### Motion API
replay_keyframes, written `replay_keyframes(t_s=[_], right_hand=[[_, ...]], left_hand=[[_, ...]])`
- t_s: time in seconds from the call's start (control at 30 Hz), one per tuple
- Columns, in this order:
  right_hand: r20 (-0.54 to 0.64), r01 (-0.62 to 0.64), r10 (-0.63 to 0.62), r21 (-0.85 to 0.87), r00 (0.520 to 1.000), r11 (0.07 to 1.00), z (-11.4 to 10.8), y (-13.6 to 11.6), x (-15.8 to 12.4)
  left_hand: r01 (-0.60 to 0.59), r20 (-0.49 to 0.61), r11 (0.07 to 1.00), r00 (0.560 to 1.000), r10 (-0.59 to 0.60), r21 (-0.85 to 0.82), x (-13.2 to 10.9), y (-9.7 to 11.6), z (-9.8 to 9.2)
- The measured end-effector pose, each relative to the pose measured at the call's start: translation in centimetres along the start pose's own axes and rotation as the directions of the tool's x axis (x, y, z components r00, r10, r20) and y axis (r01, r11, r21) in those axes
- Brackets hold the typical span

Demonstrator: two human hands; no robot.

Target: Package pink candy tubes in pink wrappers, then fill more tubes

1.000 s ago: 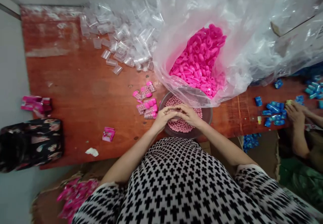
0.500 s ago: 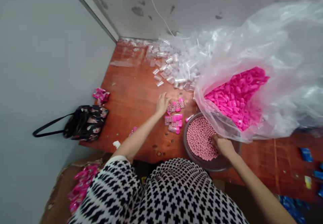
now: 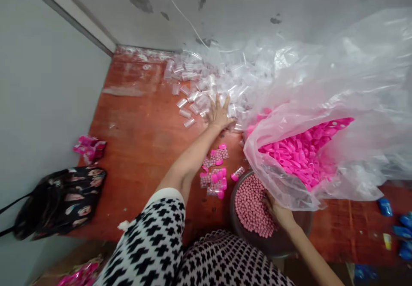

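Note:
My left hand [image 3: 220,115] reaches over the near edge of a heap of clear plastic tubes [image 3: 206,90], its fingers spread apart with nothing seen in them. In the dark bowl [image 3: 291,238], my right hand [image 3: 277,211] rests at the side of a mass of pink beads [image 3: 252,204]; its fingertips are hidden. Several small bead-filled bottles with pink caps [image 3: 216,183] lie together left of the bowl. One more capped bottle [image 3: 237,173] lies close to the bowl's rim.
A large clear plastic bag [image 3: 322,92] of pink caps [image 3: 299,148] overhangs the bowl from the right. Pink packets [image 3: 90,147] and a black floral handbag [image 3: 77,200] sit at the left. Blue packets [image 3: 402,230] lie on the far right of the red-brown table [image 3: 135,148].
My left hand has moved from beside the filled bottles forward to the clear tubes, fingers now spread. My right hand stays in the bowl. The view has shifted.

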State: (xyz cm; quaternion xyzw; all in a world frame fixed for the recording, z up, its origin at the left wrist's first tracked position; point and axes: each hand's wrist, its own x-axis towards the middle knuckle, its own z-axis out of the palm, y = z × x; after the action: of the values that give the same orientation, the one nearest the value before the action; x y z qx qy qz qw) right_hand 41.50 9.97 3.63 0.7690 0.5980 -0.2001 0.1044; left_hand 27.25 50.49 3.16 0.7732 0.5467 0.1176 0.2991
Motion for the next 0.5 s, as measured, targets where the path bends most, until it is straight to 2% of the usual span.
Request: replay_keyframes(t_s=[0.1, 0.23, 0.33, 0.43, 0.5], right_hand=[[-0.047, 0.004, -0.001, 0.069, 0.999, 0.998, 0.3, -0.1, -0.1], [-0.065, -0.016, 0.028, 0.173, 0.998, 0.985, 0.2, -0.6, 0.0], [-0.068, -0.013, 0.032, 0.263, 0.997, 0.965, -0.2, -1.2, 0.4], [-0.049, -0.026, 0.042, 0.292, 0.998, 0.956, -0.9, -2.0, 1.0], [-0.001, -0.047, 0.050, 0.298, 0.999, 0.953, -1.5, -2.6, 1.4]], left_hand=[[-0.013, -0.045, 0.999, 0.999, 0.010, -0.049, 0.9, 0.6, 1.0], [-0.099, -0.073, 0.993, 0.993, 0.094, -0.065, 0.9, -0.4, 0.3], [-0.123, -0.204, 0.985, 0.974, 0.097, -0.120, 1.1, -1.2, -1.2], [-0.169, -0.336, 0.962, 0.938, 0.090, -0.214, 1.2, -1.5, -3.6], [-0.167, -0.318, 0.931, 0.946, 0.059, -0.324, 0.7, -1.3, -5.6]])
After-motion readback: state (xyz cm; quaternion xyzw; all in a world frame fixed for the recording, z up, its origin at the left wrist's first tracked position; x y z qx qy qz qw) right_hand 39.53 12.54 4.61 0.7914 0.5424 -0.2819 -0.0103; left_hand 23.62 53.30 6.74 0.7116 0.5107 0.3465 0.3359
